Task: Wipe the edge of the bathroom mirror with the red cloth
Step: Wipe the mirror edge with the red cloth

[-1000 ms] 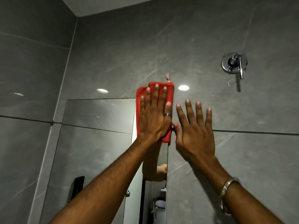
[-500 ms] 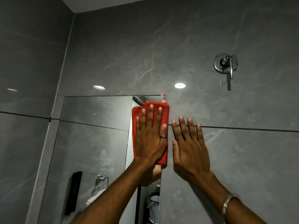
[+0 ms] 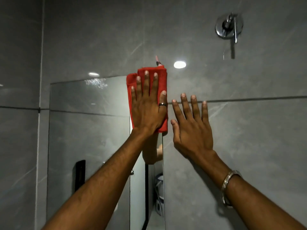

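A folded red cloth (image 3: 162,80) lies flat over the top right corner of the wall mirror (image 3: 86,130), overlapping both the mirror's top edge and its right edge (image 3: 163,163). My left hand (image 3: 146,110) presses on the cloth with the palm flat and the fingers spread, a ring on the thumb. The cloth's top and left border show beyond the fingers. My right hand (image 3: 191,130) rests flat and empty on the grey wall tile just right of the mirror, fingers apart, with a metal bangle (image 3: 230,188) on the wrist.
A chrome tap valve with a lever (image 3: 228,27) sticks out of the wall at the upper right. Grey tiles surround the mirror, with a wall corner at the left. The mirror reflects a black fixture (image 3: 79,175) and my left forearm.
My left hand slid the cloth down the mirror's right edge, then back up over the top corner. My right hand stayed flat on the wall beside it.
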`<state>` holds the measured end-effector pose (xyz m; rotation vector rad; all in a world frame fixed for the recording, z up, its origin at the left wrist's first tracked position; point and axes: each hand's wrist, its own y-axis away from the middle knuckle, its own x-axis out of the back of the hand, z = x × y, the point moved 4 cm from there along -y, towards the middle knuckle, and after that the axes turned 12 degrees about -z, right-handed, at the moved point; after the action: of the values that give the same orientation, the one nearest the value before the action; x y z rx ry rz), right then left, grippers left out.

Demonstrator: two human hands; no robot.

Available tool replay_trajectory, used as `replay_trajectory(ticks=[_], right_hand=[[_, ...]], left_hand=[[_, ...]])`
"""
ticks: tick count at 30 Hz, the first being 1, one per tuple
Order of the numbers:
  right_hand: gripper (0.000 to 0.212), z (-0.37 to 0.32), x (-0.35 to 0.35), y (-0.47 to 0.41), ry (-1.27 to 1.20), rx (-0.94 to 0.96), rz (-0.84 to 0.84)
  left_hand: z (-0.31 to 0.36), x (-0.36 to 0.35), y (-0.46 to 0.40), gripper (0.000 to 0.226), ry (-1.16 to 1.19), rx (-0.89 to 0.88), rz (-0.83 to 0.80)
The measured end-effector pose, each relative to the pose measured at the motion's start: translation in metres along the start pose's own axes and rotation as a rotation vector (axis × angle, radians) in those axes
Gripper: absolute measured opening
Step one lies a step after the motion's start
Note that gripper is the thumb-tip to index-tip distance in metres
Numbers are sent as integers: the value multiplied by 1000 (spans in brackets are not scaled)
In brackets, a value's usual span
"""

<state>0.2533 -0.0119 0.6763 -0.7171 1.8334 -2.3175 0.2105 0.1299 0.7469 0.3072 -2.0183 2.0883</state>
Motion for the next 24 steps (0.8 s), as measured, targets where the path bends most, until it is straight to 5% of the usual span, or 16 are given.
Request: replay_trajectory(ticks=[24], right_hand=[[63, -49, -75, 261, 16, 114, -123]], left_hand=[[-12, -126, 425, 71, 80, -23, -180]])
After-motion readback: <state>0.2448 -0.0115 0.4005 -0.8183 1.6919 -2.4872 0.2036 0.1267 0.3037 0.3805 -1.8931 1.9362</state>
